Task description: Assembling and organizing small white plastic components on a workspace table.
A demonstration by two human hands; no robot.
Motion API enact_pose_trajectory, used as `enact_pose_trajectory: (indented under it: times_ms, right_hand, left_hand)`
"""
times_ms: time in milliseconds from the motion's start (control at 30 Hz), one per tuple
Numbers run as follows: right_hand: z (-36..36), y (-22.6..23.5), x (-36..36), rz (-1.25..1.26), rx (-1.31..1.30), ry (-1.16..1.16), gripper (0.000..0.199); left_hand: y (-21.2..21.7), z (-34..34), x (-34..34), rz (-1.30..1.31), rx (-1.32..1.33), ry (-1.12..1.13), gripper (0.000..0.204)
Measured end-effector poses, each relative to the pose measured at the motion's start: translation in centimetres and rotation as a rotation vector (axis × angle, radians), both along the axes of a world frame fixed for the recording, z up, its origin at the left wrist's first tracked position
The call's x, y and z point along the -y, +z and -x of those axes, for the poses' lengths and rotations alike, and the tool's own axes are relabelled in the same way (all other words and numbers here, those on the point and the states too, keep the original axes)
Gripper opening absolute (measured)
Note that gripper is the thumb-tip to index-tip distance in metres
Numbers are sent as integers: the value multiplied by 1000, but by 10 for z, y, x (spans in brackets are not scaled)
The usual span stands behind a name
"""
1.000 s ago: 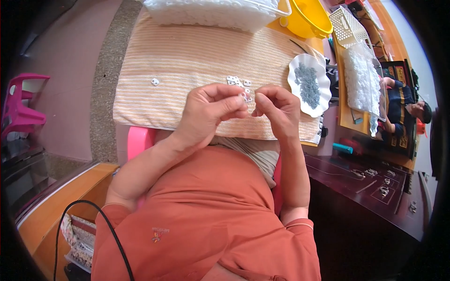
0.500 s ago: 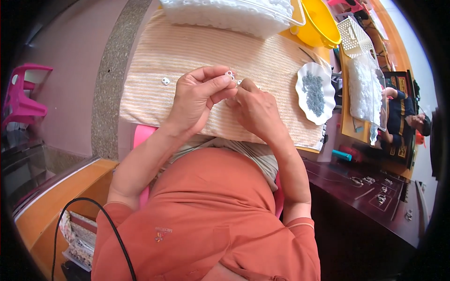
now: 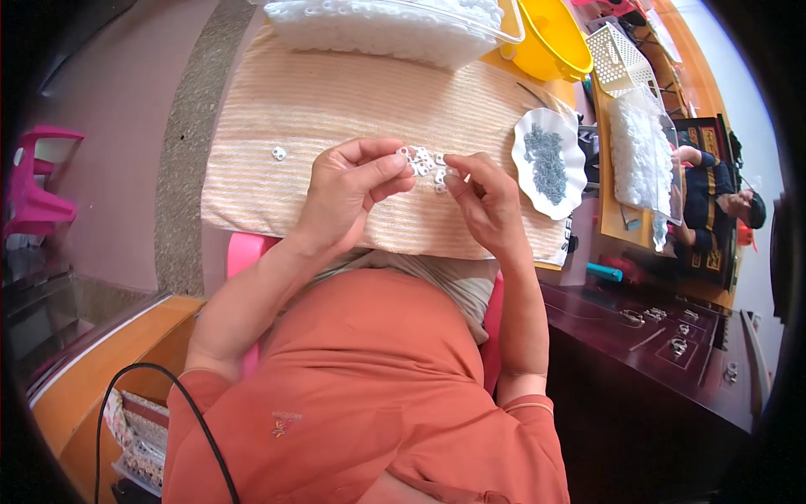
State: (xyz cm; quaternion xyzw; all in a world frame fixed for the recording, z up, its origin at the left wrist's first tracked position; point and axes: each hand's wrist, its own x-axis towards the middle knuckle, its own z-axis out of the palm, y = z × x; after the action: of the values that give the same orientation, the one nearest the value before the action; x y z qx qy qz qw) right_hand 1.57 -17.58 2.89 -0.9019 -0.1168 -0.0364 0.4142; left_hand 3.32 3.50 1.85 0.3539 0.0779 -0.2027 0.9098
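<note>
My left hand [image 3: 357, 186] is closed in a pinch over the striped cloth, with a small white plastic piece with round holes [image 3: 404, 152] between thumb and fingertips. Just to its right, a loose cluster of similar white pieces [image 3: 425, 160] lies on the cloth. My right hand [image 3: 489, 206] is at the right side of this cluster, thumb and index finger nearly together; what sits between them, if anything, is too small to make out. One more white piece [image 3: 279, 154] lies alone to the left. Small grey metal parts [image 3: 547, 164] fill a white scalloped dish [image 3: 522, 140] on the right.
At the far edge of the striped cloth [image 3: 294, 92] stands a clear box of white pieces [image 3: 378, 34], beside a yellow basin [image 3: 546, 42]. Past the table are a white perforated basket [image 3: 620, 60], another filled box [image 3: 642, 151] and a seated person [image 3: 714, 197].
My right hand has drawn away to the right from my left hand, and its fingers have turned. White pieces between the hands now show. The whole view has shifted slightly.
</note>
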Motion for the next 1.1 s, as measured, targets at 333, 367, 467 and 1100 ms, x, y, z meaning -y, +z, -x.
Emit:
enact_pose_trajectory:
  times_ms: [333, 367, 467, 1100]
  right_hand:
    - [18, -17, 10, -599, -353, -33, 25]
    - [18, -19, 10, -654, -354, -25, 26]
    - [19, -20, 8, -706, -383, -29, 27]
    - [23, -27, 6, -891, -388, -1, 31]
  left_hand:
    - [-12, 19, 17, 9, -71, -169, 15]
    - [-11, 19, 17, 0, -71, -184, 16]
    - [-9, 20, 18, -15, -76, -200, 16]
    - [-11, 23, 19, -3, -108, -216, 15]
